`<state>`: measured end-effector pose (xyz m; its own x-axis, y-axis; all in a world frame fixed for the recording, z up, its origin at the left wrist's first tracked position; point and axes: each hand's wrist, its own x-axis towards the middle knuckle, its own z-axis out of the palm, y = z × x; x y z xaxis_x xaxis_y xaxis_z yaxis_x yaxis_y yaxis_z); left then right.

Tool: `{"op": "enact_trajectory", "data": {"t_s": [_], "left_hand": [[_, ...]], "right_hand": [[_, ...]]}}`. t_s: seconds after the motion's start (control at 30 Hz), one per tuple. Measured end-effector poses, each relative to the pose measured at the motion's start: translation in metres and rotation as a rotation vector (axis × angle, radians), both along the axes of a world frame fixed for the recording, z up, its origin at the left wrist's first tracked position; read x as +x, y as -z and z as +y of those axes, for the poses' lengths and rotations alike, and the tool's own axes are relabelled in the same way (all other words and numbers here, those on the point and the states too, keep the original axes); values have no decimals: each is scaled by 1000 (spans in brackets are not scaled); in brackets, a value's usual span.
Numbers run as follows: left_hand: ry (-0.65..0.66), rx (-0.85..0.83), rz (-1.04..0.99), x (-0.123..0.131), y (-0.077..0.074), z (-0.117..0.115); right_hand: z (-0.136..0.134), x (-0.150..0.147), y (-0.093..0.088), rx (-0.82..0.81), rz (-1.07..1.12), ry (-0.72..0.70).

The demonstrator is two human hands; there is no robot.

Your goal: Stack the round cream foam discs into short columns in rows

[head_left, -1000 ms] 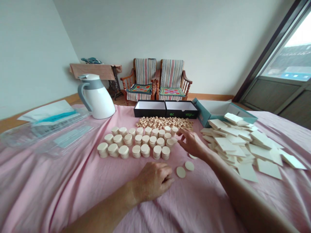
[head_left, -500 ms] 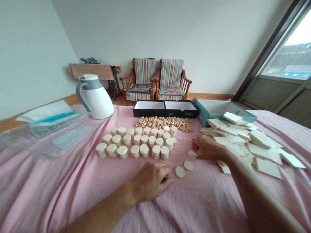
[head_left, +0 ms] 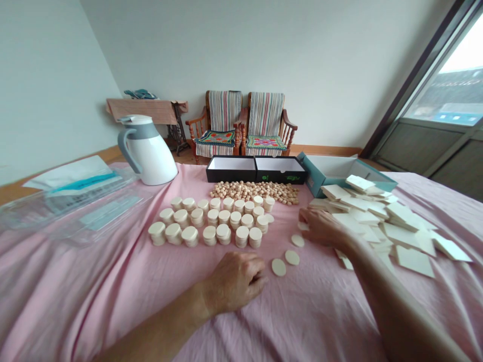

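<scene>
My left hand (head_left: 236, 281) rests on the pink cloth with its fingers curled in, and nothing shows in it. My right hand (head_left: 320, 226) is bent down beside the heap of square wooden pieces (head_left: 400, 231). Its fingertips are on a pale round wooden disc (head_left: 303, 227), which they partly cover. Three more discs lie flat in a slanting line toward me, the closest being a loose disc (head_left: 278, 267) just right of my left hand. Left of these stand rows of stacked wooden discs (head_left: 210, 235).
Small wooden beads (head_left: 254, 191) lie behind the stacks, before two black boxes (head_left: 231, 173). A teal box (head_left: 315, 173) stands behind the square pieces. At left are a white jug (head_left: 156, 158) and clear plastic packaging (head_left: 109, 213). Two chairs (head_left: 266, 118) stand beyond.
My right hand has shifted slightly up and away, and the disc at its fingertips now shows more. My left hand and the stacks are unmoved.
</scene>
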<state>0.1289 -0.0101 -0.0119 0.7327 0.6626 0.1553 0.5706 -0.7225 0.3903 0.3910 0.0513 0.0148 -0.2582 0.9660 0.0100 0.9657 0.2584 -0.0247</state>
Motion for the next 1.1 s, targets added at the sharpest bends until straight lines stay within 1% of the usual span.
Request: {"op": "enact_trajectory", "data": {"t_s": [0.1, 0.2, 0.27, 0.4, 0.47, 0.53, 0.6, 0.67, 0.73, 0.77, 0.83, 0.9, 1.0, 1.1], "left_hand": [[2, -3, 10, 1, -2, 0], [0, 1, 11, 1, -4, 0], [-4, 7, 16, 2, -5, -1], [-9, 18, 11, 1, -3, -1], [-11, 14, 3, 1, -1, -1], [-13, 15, -3, 1, 0, -1], [-13, 17, -5, 1, 0, 0], [-11, 14, -8, 0, 0, 0], [-6, 4, -5, 0, -1, 0], [-2, -2, -3, 0, -1, 0], [1, -10, 0, 0, -1, 0], [-2, -15, 2, 0, -1, 0], [-2, -18, -2, 0, -1, 0], [7, -21, -12, 0, -1, 0]], "right_hand": [[5, -17, 4, 147, 251, -20], [10, -36, 14, 222, 402, -125], [12, -45, 21, 234, 444, -178], [16, -53, 32, 248, 502, -227], [18, -53, 33, 254, 532, -242], [18, -50, 30, 256, 553, -231], [17, -43, 23, 247, 542, -188], [14, -32, 14, 195, 476, -119], [9, -20, 5, 77, 355, -63], [6, -14, 1, 8, 291, -63], [0, -5, -3, -113, 173, -107], [-4, 0, -3, -183, 95, -162], [-6, -1, 1, -207, 79, -215], [-6, -7, 4, -176, 110, -234]]}}
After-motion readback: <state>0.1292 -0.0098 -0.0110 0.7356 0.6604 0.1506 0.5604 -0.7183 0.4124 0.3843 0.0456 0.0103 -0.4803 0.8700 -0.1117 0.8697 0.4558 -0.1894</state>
